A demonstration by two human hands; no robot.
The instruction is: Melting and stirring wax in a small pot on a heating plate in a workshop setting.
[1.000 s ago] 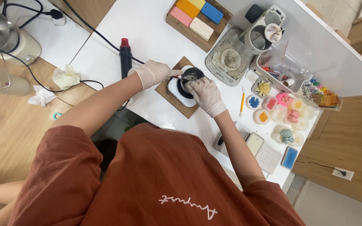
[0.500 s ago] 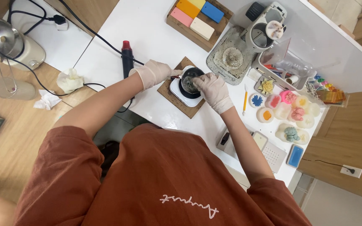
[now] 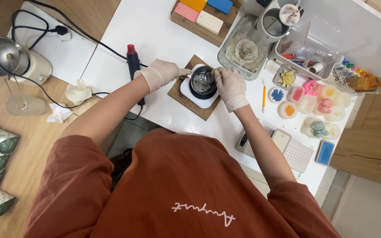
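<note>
Head view: small metal pot [image 3: 203, 82] sits on a white hotplate [image 3: 198, 94] atop a wooden board [image 3: 194, 106], centre of the white table [image 3: 155, 31]. Left hand [image 3: 164, 73], gloved, at the pot's 9 o'clock, fingers pinched on its handle. Right hand [image 3: 229, 84] at 3 o'clock, fingers curled over the rim (what they grip, can't tell). Contents look glossy, prob. melted; finished moulded pieces [image 3: 318, 105] lie further out at 3 o'clock.
</note>
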